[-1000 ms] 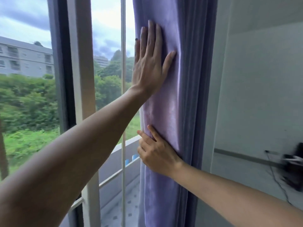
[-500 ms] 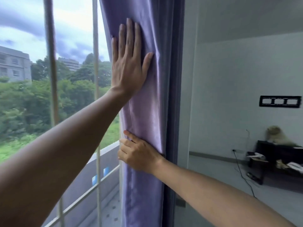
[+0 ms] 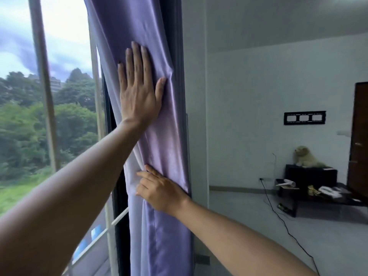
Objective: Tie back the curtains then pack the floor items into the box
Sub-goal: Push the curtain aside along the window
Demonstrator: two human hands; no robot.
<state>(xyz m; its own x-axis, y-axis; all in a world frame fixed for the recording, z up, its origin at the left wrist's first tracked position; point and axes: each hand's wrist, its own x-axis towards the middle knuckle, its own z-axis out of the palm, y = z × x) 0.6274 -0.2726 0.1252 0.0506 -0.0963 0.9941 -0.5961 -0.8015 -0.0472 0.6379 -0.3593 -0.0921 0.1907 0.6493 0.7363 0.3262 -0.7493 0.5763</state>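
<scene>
A purple satin curtain point(image 3: 165, 152) hangs gathered against the dark window frame at the wall's edge. My left hand point(image 3: 139, 90) lies flat on it high up, palm pressed to the cloth, fingers spread and pointing up. Lower down, my right hand point(image 3: 159, 190) presses the curtain's left edge with its fingers laid over the folds and the paler lining. Neither hand closes around the fabric. No tie-back or box is in view.
The window point(image 3: 59, 136) with a white railing fills the left. On the right, a white wall point(image 3: 249, 116), a low black table point(image 3: 326, 198) with small items, a black cabinet with a fluffy toy dog point(image 3: 306, 157), a trailing cable point(image 3: 282, 220) on the grey floor, and a brown door.
The view has swung right, showing more of the room. Both hands stay on the curtain, which is now bunched tighter against the frame, its pale lining showing at the left edge.
</scene>
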